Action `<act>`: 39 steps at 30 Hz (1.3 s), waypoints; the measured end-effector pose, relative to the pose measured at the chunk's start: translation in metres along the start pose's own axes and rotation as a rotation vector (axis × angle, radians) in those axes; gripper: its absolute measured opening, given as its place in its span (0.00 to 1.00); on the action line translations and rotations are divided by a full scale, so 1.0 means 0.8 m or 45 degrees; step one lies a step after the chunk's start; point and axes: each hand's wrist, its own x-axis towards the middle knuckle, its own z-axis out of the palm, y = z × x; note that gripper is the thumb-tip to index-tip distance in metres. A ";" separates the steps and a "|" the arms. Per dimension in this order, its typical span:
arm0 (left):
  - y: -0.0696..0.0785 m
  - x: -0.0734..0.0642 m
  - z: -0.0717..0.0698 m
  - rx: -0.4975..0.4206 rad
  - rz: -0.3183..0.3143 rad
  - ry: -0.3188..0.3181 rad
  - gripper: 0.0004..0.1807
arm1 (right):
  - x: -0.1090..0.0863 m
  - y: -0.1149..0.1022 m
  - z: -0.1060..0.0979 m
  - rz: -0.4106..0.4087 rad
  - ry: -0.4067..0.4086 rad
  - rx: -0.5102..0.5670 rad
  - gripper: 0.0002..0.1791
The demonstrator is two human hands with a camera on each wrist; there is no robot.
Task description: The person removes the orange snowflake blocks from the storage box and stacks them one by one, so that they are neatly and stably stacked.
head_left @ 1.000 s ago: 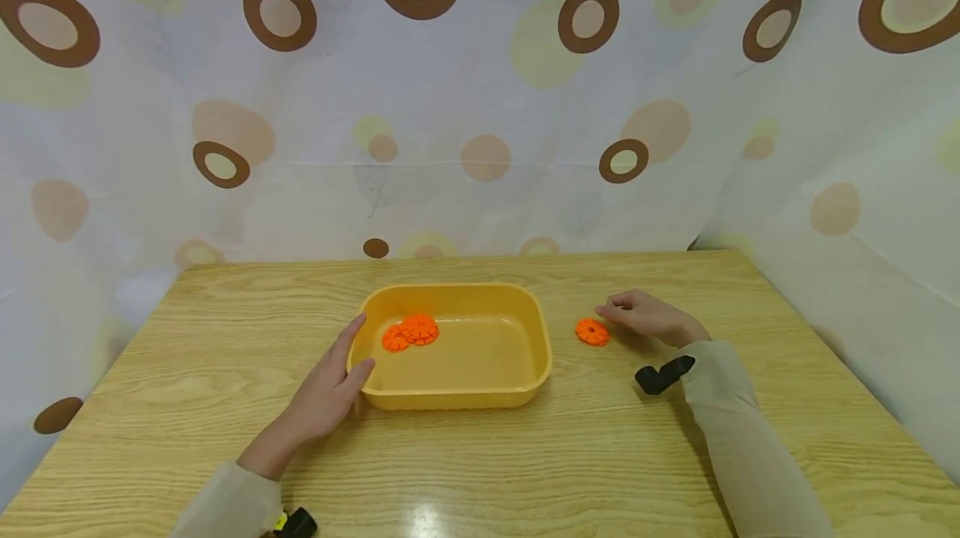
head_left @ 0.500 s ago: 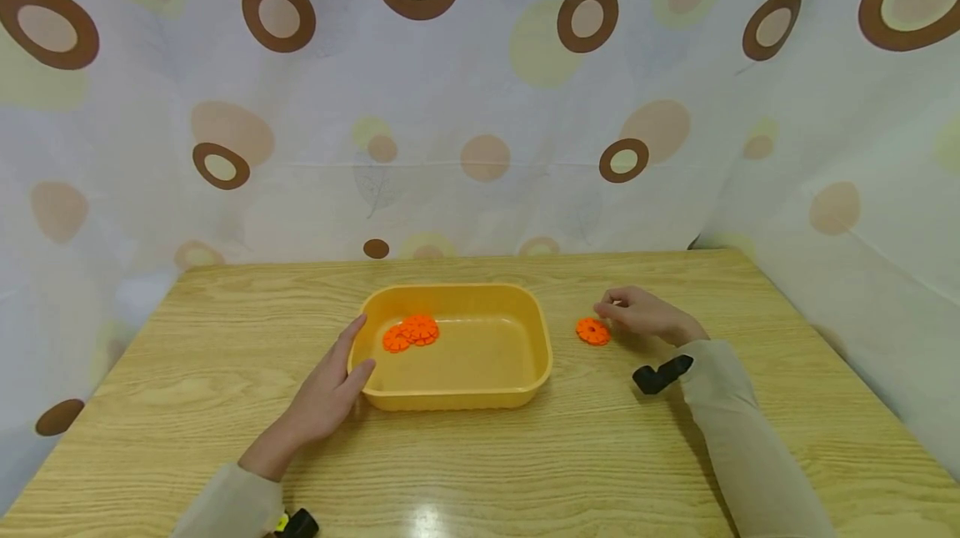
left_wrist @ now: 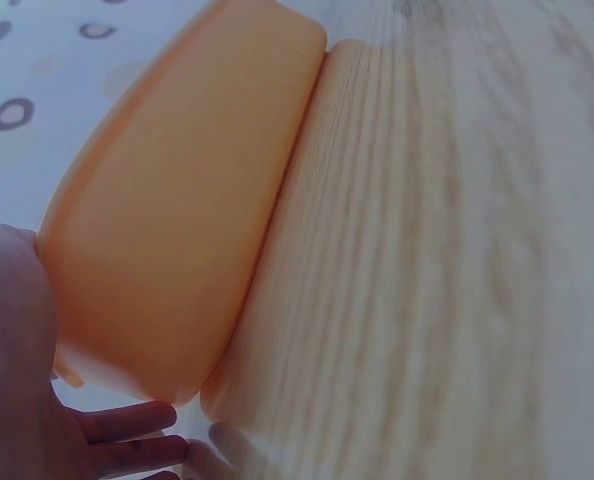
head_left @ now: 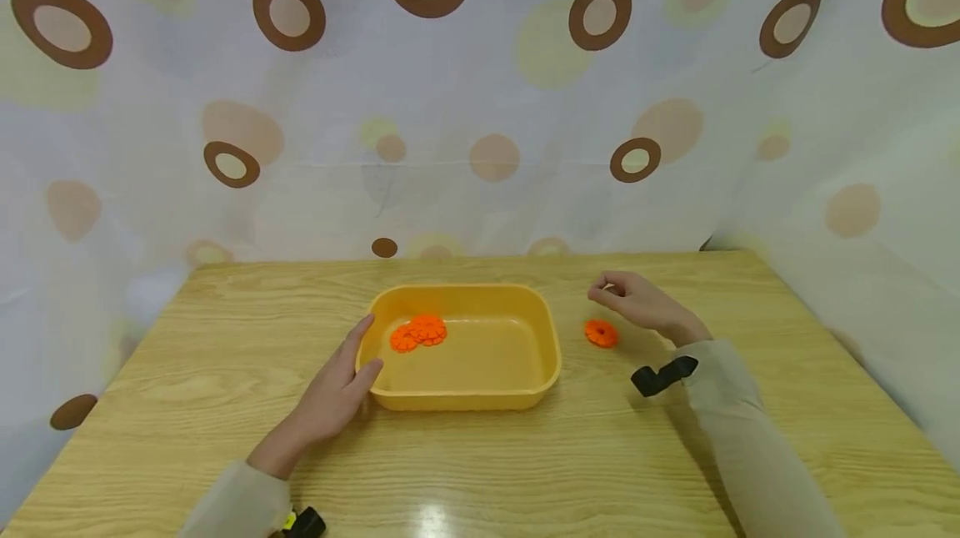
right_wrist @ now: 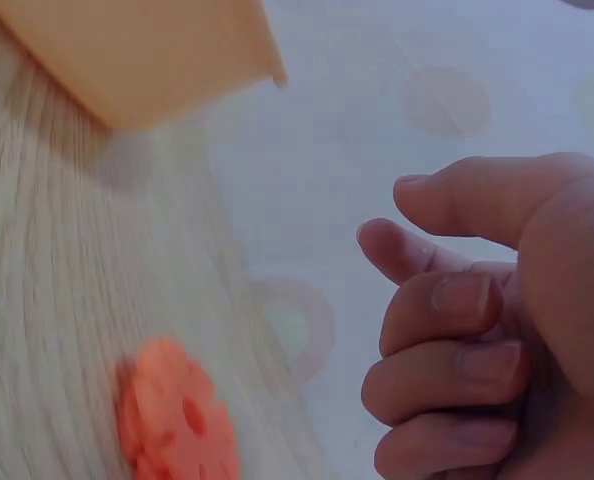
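Orange disc (head_left: 602, 333) flat on table (head_left: 225, 371), face up, beneath right hand (head_left: 637, 304).

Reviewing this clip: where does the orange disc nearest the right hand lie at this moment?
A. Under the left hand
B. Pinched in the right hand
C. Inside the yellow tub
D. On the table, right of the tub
D. The orange disc lies flat on the table, right of the yellow tub, with the right hand raised beside it and holding nothing.

Head view looks down across the table (head_left: 525, 463); both wrist views sit close, sharing the yellow tray (head_left: 543, 359).
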 end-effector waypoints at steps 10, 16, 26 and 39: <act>0.001 0.001 0.000 0.002 0.002 0.012 0.34 | 0.023 -0.038 0.023 -0.121 -0.040 0.059 0.15; 0.002 0.000 0.000 0.011 -0.011 0.008 0.34 | 0.032 -0.058 0.034 -0.127 -0.082 0.117 0.12; 0.003 -0.001 0.000 0.020 -0.019 0.005 0.34 | 0.047 -0.082 0.048 -0.163 -0.130 0.067 0.16; 0.001 0.000 0.000 0.027 -0.014 0.009 0.34 | 0.064 -0.107 0.062 -0.244 -0.217 0.052 0.16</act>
